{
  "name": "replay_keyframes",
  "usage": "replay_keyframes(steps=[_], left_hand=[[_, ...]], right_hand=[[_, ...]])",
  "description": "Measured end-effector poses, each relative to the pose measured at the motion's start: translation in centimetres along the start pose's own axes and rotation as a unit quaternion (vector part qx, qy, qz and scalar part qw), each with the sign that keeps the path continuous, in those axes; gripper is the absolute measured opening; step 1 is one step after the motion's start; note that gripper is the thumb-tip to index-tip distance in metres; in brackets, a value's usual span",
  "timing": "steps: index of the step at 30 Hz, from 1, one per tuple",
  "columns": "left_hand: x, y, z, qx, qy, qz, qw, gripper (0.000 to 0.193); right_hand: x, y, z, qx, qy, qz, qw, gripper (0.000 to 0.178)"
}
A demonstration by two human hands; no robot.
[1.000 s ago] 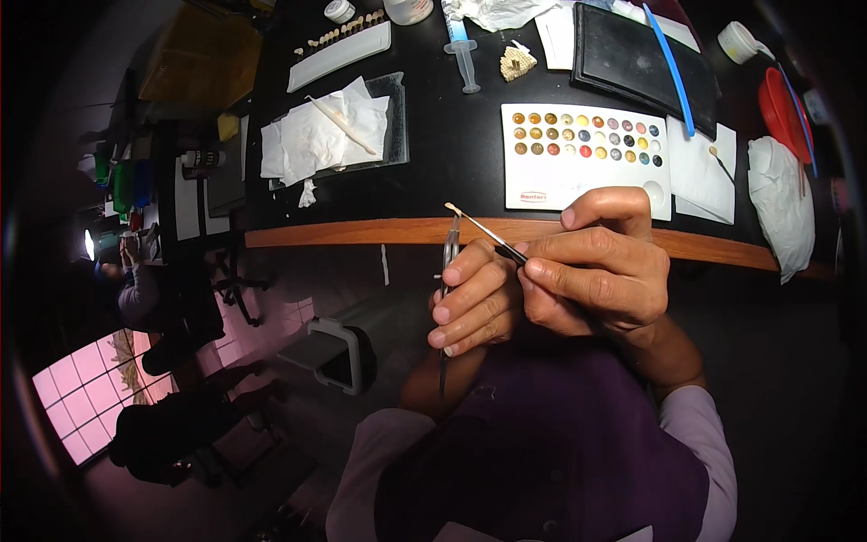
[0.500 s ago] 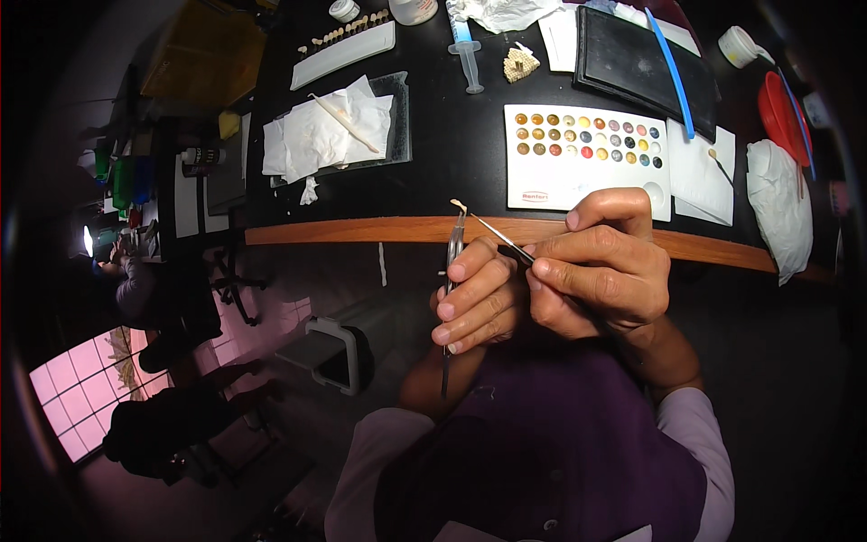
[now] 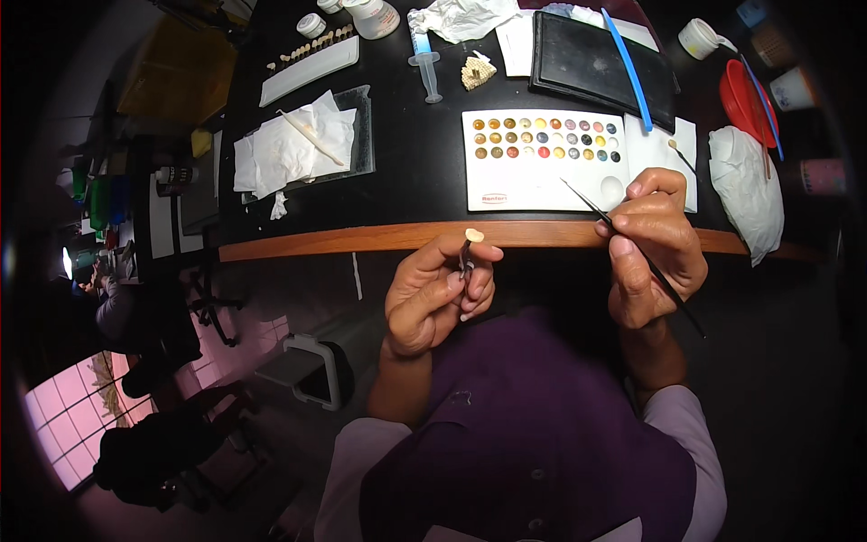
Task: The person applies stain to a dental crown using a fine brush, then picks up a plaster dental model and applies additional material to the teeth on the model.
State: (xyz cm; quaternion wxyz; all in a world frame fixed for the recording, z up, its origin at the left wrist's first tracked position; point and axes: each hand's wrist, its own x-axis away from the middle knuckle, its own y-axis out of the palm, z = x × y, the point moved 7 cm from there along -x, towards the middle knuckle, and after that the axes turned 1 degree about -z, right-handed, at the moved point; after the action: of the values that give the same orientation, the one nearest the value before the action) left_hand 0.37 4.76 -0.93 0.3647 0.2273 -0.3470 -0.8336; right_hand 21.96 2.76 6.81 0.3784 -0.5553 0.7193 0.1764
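nearest was the person's purple garment (image 3: 533, 406), with pale sleeves reaching toward both hands. the left hand (image 3: 432, 300), curled palm up, held a slim metal clamp (image 3: 466, 263) upright between thumb and fingers. at the clamp's upper end sat a small cream-coloured piece (image 3: 474, 236), in front of the table's wooden edge (image 3: 316, 247), with the forefinger close beside it.

the right hand (image 3: 657, 248), well apart from the left, pinched a fine black-handled brush (image 3: 670, 294) at a slant. its tip pointed up and left over the lower part of a white palette (image 3: 528, 188); whether it touched the surface could not be told. three rows of small coloured wells ran along the palette's upper half.

right of the palette lay a white sheet (image 3: 643, 140), then a white plastic bag (image 3: 748, 190). to the left, a crumpled tissue (image 3: 266, 163) bearing a pale stick (image 3: 312, 135) rested on a dark slab (image 3: 364, 135).

farther back were a red bowl (image 3: 741, 99), a black case (image 3: 582, 63) crossed by a blue strip (image 3: 626, 63), a pegged cream block (image 3: 477, 70), a syringe (image 3: 426, 72) and a white holder (image 3: 312, 71) of tooth-shaped tabs.
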Motion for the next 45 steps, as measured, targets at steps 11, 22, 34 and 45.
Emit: replay_keyframes(steps=[11, 22, 34, 45], left_hand=[[-0.3, 1.2, -2.7, 0.174, -0.054, -0.006, 0.983, 0.053], [-0.7, 0.5, -3.3, 0.201, 0.013, -0.061, 0.978, 0.048], [-0.8, 0.4, -2.6, 0.134, 0.049, -0.049, 0.989, 0.047], [-0.8, 0.5, -2.4, 0.09, 0.06, -0.03, 0.994, 0.045]], right_hand=[[0.9, 3.8, -0.4, -0.255, 0.144, 0.017, 0.956, 0.018], [0.9, 4.3, -1.3, -0.219, 0.141, 0.011, 0.965, 0.017], [0.5, 4.6, -3.0, -0.164, 0.078, -0.038, 0.983, 0.019], [0.6, 4.5, -2.9, -0.163, 0.074, -0.016, 0.984, 0.02]])
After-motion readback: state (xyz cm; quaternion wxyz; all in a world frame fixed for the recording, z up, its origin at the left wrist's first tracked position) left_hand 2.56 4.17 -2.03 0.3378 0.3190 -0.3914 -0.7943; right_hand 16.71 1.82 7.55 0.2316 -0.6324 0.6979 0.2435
